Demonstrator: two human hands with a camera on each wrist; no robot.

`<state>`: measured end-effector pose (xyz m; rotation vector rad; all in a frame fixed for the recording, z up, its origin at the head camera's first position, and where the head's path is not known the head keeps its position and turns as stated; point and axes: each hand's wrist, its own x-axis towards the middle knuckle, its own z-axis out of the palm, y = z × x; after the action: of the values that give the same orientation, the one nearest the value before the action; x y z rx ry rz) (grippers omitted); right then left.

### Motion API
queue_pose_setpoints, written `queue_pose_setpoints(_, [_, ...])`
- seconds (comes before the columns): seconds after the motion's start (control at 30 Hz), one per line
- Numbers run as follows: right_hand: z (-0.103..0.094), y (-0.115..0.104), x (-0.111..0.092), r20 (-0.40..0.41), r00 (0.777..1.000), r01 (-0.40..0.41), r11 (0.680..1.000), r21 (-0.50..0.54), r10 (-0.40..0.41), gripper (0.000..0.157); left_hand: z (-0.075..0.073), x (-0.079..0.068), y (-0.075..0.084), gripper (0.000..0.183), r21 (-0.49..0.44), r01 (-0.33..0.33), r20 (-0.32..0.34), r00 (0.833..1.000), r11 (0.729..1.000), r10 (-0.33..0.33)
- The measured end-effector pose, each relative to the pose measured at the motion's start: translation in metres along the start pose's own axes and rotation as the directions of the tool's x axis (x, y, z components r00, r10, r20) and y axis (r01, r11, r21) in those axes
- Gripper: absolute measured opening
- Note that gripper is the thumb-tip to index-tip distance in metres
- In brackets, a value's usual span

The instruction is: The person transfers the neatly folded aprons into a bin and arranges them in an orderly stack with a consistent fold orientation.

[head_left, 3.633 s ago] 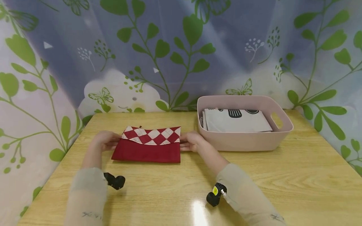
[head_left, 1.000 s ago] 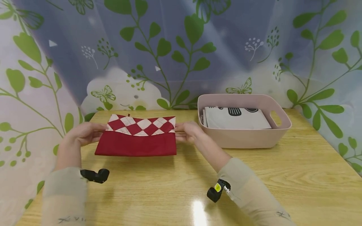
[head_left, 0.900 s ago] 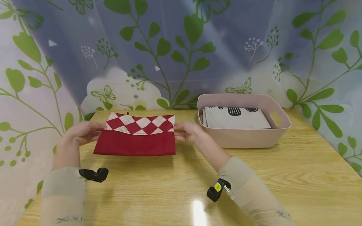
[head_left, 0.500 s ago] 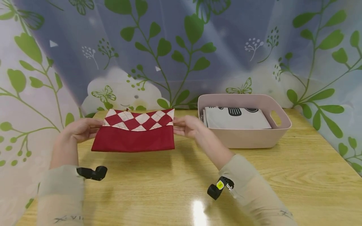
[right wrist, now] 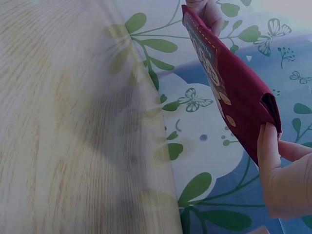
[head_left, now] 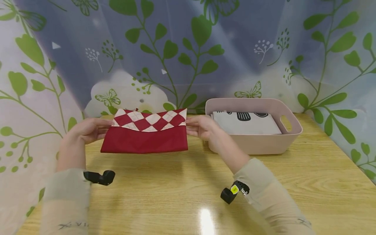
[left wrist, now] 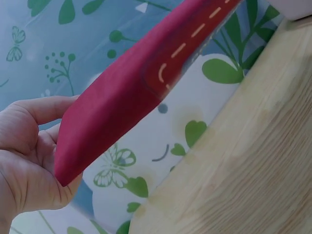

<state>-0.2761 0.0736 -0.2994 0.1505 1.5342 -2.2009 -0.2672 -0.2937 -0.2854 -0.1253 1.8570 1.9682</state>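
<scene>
Held up over the table is a folded red cloth [head_left: 144, 138], its upper band patterned in red and cream diamonds. At its left side edge my left hand [head_left: 88, 130] pinches it between thumb and fingers. My right hand [head_left: 204, 126] does the same at the opposite edge. Seen from the left wrist, the cloth [left wrist: 105, 112] tilts, and part of a print with a dashed border shows underneath. The right wrist view shows the thick folded edge of the cloth [right wrist: 246, 92] between the fingers of my right hand [right wrist: 287, 180].
A pink plastic basket [head_left: 252, 143] stands at the back right of the wooden table [head_left: 164, 195], just beyond my right hand. Inside it lies folded white fabric [head_left: 246, 124] with black utensil prints. A leaf-patterned curtain [head_left: 182, 58] hangs behind the table.
Earlier the red cloth lay low at the table with both hands at its sides. Both hands have raised it; over the last half second it has moved up and slightly right.
</scene>
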Motion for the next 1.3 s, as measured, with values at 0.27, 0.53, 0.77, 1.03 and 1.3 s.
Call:
queue_pose_setpoints(0.27, [-0.015, -0.010, -0.005, -0.006, 1.000, 0.027, 0.999, -0.046, -0.028, 0.043, 0.015, 0.007, 0.004, 0.024, -0.025, -0.011, 0.025, 1.000, 1.000, 0.011])
queue_pose_setpoints(0.53, [-0.031, -0.021, -0.007, -0.019, 0.999, 0.038, 0.996, -0.079, -0.039, 0.046, 0.034, 0.013, 0.007, 0.020, -0.003, -0.034, 0.014, 0.999, 0.999, 0.034])
queue_pose_setpoints(0.77, [-0.047, -0.023, -0.009, -0.032, 0.998, 0.052, 0.994, -0.095, -0.055, 0.041, 0.049, 0.020, 0.007, 0.009, 0.066, -0.045, 0.037, 0.998, 0.997, 0.043])
queue_pose_setpoints(1.03, [-0.062, -0.024, -0.014, -0.041, 0.998, 0.050, 0.995, -0.088, -0.054, 0.020, 0.060, 0.032, 0.006, 0.008, 0.127, -0.043, 0.051, 0.998, 0.991, 0.037])
queue_pose_setpoints(1.3, [-0.072, -0.033, -0.020, -0.045, 0.997, 0.065, 0.992, -0.107, -0.070, 0.029, 0.075, 0.036, 0.012, 0.006, 0.113, -0.054, 0.015, 0.998, 0.992, 0.053])
